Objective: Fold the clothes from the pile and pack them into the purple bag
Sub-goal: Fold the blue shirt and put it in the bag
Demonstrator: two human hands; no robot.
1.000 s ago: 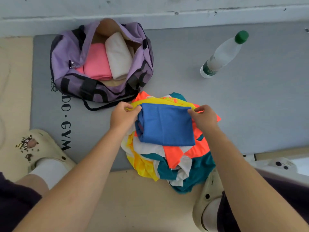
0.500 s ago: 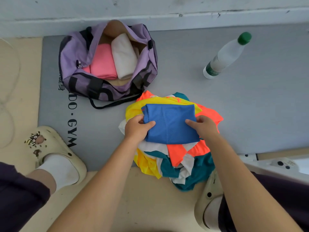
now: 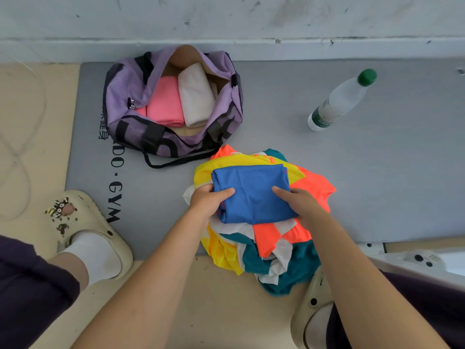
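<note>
Blue garment folded, on top of clothes pile, both hands on it.
L hand grips its left edge, R hand its right; long axis runs toward purple bag, open w/ pink + cream folds inside.

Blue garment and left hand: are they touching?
Touching. The head view shows the left hand gripping the blue garment's left edge, thumb curled on top; the right hand holds the other side.

arms bare | dark shorts | white socks | cream clogs
</note>
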